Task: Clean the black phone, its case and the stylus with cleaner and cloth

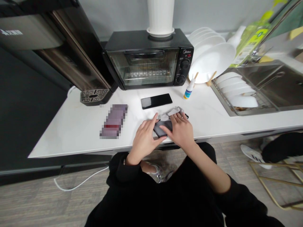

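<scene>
Between my hands, near the counter's front edge, lies a dark grey, flat rectangular item point(163, 127); I cannot tell whether it is a phone or a case. My left hand point(145, 136) holds it at the left end, thumb and index finger apart along its edges. My right hand point(181, 130) presses a crumpled light grey cloth point(174, 111) over its right part, thumb lying on the dark surface. A small black loop-like end point(187, 116) shows past the right fingers. Just behind lies a black phone point(156, 101), screen up. A small white spray bottle point(188, 90) stands behind right.
A pixelated purple item point(114, 121) lies left on the white counter point(71, 132). Behind stand a drinks machine point(94, 94) and a toaster oven point(149, 63) with a white pot point(161, 15) on top. Racked plates point(213, 60) and a sink point(279, 88) are right.
</scene>
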`<state>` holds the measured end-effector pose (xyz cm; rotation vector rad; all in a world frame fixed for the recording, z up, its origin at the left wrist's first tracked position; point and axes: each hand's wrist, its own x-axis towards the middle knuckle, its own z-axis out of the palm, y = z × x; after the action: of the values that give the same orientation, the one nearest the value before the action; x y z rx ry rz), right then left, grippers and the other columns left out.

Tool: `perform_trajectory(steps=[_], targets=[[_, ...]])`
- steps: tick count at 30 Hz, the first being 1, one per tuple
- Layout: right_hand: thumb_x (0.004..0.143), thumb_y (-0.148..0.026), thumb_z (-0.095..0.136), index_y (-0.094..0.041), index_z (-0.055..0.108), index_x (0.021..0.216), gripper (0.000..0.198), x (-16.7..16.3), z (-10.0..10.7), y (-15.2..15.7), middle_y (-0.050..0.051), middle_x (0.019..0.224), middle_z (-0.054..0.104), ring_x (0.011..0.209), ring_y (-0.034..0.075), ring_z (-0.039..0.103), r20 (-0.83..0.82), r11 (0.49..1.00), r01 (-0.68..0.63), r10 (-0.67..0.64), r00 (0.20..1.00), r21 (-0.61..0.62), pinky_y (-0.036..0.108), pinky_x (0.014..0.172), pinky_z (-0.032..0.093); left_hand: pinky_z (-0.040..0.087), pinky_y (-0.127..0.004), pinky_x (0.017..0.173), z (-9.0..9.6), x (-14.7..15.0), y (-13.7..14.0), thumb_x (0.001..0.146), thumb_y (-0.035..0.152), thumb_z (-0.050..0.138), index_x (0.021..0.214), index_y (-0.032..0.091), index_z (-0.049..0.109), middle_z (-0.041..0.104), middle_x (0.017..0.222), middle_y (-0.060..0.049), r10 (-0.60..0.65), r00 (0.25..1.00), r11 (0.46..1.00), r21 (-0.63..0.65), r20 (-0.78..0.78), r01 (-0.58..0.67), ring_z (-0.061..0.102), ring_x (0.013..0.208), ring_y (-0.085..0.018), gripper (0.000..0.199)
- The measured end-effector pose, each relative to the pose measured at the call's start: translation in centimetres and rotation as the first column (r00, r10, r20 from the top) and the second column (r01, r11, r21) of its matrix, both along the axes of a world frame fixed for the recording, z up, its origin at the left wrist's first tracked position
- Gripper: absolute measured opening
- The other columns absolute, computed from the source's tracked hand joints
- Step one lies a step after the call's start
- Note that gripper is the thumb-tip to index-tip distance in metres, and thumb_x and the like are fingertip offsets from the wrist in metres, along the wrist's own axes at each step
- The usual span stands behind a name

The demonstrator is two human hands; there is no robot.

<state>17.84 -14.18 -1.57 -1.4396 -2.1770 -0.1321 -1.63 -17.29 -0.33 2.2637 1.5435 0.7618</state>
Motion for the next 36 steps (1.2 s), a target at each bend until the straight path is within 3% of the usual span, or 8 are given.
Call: perform_trajectory(steps=[3, 6, 12, 18, 24, 28, 31, 36], targets=[[0.095, -0.08, 0.044, 0.004, 0.068, 0.121, 0.09, -1.0, -0.2, -0.2, 0.032, 0.12, 0.074, 0.126, 0.041, 0.067, 0.01, 1.0, 0.027, -0.027, 1.0, 0.005, 0.056, 0.12, 0.043, 0.048, -0.045, 0.112, -0.1, -0.1, 0.1, 0.086, 0.041, 0.084, 0.17, 0.03, 0.015, 0.064, 0.146, -0.006, -0.003, 1.0, 1.0, -0.004, 0.014, 0.003, 0.057, 0.126, -0.029, 0.109], [0.094, -0.082, 0.043, 0.001, 0.068, 0.122, 0.092, -0.8, -0.2, -0.4, 0.03, 0.121, 0.074, 0.127, 0.041, 0.066, 0.0, 1.0, -0.001, 0.001, 1.0, 0.001, 0.056, 0.119, 0.044, 0.048, -0.046, 0.112, -0.1, 0.0, 0.1, 0.086, 0.039, 0.084, 0.169, 0.029, 0.018, 0.065, 0.145, -0.007, -0.002, 1.0, 1.0, -0.002, 0.016, 0.002, 0.057, 0.126, -0.03, 0.107], [0.094, -0.08, 0.047, -0.008, 0.071, 0.117, 0.079, -1.3, 0.5, -1.7, 0.022, 0.115, 0.076, 0.123, 0.036, 0.068, -0.033, 0.985, -0.156, 0.154, 0.988, -0.079, 0.054, 0.119, 0.045, 0.048, -0.047, 0.111, -0.3, -0.1, 0.1, 0.09, 0.029, 0.074, 0.168, 0.024, 0.025, 0.061, 0.147, -0.012, -0.015, 1.0, 1.0, 0.02, -0.007, 0.015, 0.057, 0.126, -0.032, 0.091], [0.096, -0.075, 0.051, -0.018, 0.071, 0.099, 0.06, -1.9, 0.6, -4.2, 0.015, 0.108, 0.079, 0.121, 0.03, 0.07, -0.118, 0.915, -0.376, 0.362, 0.925, -0.144, 0.052, 0.121, 0.044, 0.048, -0.047, 0.108, -0.6, -0.2, 0.0, 0.09, 0.027, 0.07, 0.169, 0.027, 0.02, 0.063, 0.141, -0.01, -0.002, 0.999, 1.0, -0.009, -0.038, 0.001, 0.056, 0.124, -0.032, 0.094], [0.104, -0.058, 0.053, -0.023, 0.073, 0.11, 0.04, 1.6, 0.6, -4.3, 0.009, 0.121, 0.079, 0.125, 0.024, 0.071, -0.105, 0.878, -0.452, 0.44, 0.892, -0.16, 0.052, 0.123, 0.042, 0.046, -0.047, 0.11, -0.5, 0.0, -0.4, 0.088, 0.044, 0.08, 0.169, 0.028, 0.018, 0.063, 0.141, -0.009, 0.011, 0.998, 1.0, 0.025, -0.057, -0.01, 0.057, 0.123, -0.031, 0.103], [0.105, -0.057, 0.05, -0.019, 0.068, 0.129, 0.049, 4.3, 0.4, -3.6, 0.013, 0.133, 0.075, 0.137, 0.028, 0.064, 0.044, 0.912, -0.389, 0.397, 0.917, -0.128, 0.056, 0.123, 0.041, 0.046, -0.047, 0.109, -0.3, 0.1, -0.5, 0.088, 0.053, 0.079, 0.168, 0.026, 0.019, 0.064, 0.14, -0.01, 0.024, 0.997, 0.999, 0.038, -0.072, -0.022, 0.058, 0.123, -0.032, 0.104], [0.104, -0.062, 0.047, -0.013, 0.062, 0.14, 0.063, 5.8, 0.3, -2.7, 0.019, 0.142, 0.069, 0.141, 0.036, 0.059, 0.127, 0.972, -0.224, 0.232, 0.965, -0.075, 0.064, 0.123, 0.036, 0.046, -0.048, 0.11, 0.0, 0.3, -0.4, 0.089, 0.052, 0.078, 0.168, 0.026, 0.022, 0.064, 0.141, -0.011, 0.013, 0.996, 0.999, 0.043, -0.083, -0.01, 0.058, 0.124, -0.032, 0.101], [0.101, -0.071, 0.045, -0.009, 0.068, 0.123, 0.07, 4.1, 0.4, -1.1, 0.024, 0.128, 0.074, 0.129, 0.039, 0.067, 0.085, 0.998, -0.029, 0.034, 0.996, -0.056, 0.064, 0.123, 0.034, 0.046, -0.048, 0.112, 0.2, 0.5, -0.1, 0.089, 0.049, 0.079, 0.168, 0.029, 0.025, 0.064, 0.142, -0.01, -0.003, 0.996, 0.999, 0.032, -0.088, 0.006, 0.057, 0.124, -0.032, 0.098]])
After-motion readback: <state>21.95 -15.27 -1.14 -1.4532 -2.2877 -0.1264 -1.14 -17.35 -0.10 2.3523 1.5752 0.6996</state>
